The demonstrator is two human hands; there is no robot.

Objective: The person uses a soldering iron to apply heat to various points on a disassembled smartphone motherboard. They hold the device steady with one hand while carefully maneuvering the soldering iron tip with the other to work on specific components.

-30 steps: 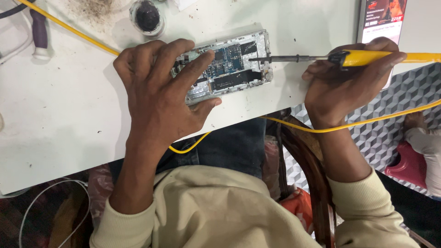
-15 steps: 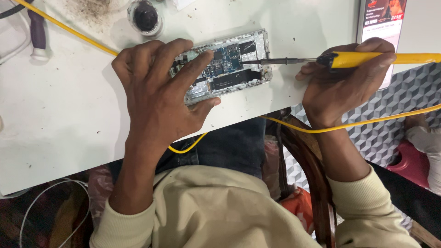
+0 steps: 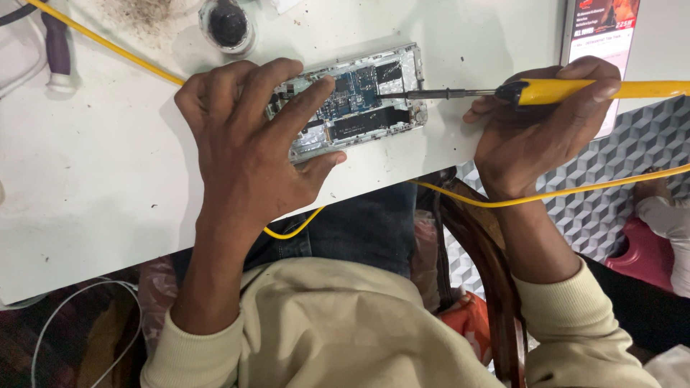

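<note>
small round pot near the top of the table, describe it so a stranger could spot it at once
On the white table, look past the left hand to the far edge. The pot sits there: round, clear-rimmed, black inside, unlike the flat opened phone.

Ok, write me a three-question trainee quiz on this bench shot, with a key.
1. True or false: the left hand rests on the opened phone, pinning it to the white table.
2. Which hand holds the yellow-handled soldering iron?
A. left hand
B. right hand
C. neither
3. Fill in: the iron's metal tip points at the phone's exposed ______.

Key
1. True; the fingers spread across the board.
2. B.
3. Circuit board. Whether the tip actually touches it cannot be told from the head view.
</note>
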